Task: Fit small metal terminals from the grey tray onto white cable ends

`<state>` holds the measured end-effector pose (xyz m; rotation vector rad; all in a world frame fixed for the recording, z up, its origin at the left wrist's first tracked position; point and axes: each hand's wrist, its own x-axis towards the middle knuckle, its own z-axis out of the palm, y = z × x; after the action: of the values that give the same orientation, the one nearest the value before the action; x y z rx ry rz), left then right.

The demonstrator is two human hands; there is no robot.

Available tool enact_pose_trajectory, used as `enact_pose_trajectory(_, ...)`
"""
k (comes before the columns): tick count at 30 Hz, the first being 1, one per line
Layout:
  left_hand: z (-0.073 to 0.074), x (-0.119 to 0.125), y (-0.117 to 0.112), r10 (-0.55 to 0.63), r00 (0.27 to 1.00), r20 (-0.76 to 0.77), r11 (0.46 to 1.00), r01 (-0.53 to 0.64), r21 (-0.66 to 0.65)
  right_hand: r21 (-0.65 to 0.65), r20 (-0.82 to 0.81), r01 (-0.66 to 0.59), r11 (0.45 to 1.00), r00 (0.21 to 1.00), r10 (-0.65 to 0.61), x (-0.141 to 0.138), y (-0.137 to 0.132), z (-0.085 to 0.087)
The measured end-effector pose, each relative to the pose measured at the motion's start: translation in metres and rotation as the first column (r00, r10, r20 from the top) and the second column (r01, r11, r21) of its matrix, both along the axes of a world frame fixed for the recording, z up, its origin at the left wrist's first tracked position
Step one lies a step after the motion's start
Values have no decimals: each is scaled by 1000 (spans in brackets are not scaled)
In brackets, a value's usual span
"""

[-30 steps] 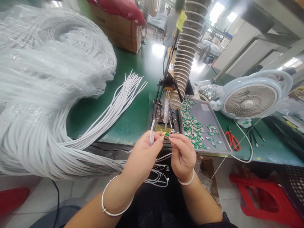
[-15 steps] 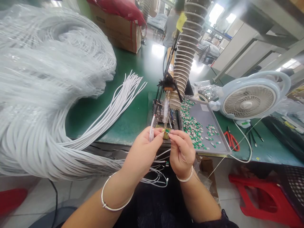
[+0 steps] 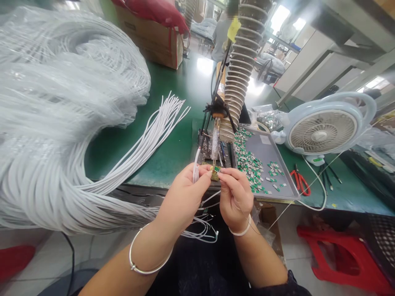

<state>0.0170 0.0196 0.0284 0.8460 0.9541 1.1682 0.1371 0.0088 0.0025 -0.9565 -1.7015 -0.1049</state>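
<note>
My left hand is closed in a pinch on a white cable, whose end stands up past the fingers. Opposite it, my right hand pinches a small green circuit board with a metal end, though the fingers cover part of it. Both sets of fingertips nearly meet under the tip of a soldering iron, which is clamped pointing downward on a stand. Below the fingertips lies a yellowish pad. A thin wire runs along my right palm and wrist.
A grey tray of small green boards stands right of the iron. Beyond it are red-handled pliers and a fan. A large white cable bundle fills the left. A ribbed exhaust hose hangs behind the iron.
Both hands stay close together under the iron tip. The board and fingertips have shifted only slightly; some cable ends below my hands have moved a little.
</note>
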Motion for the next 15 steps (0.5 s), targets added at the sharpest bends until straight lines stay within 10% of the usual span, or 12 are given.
enact_pose_trajectory(15,-17,-4,-2,-28,991,-134,999,33,32,-95,-22,-27,995,999,25,3,-6,-6)
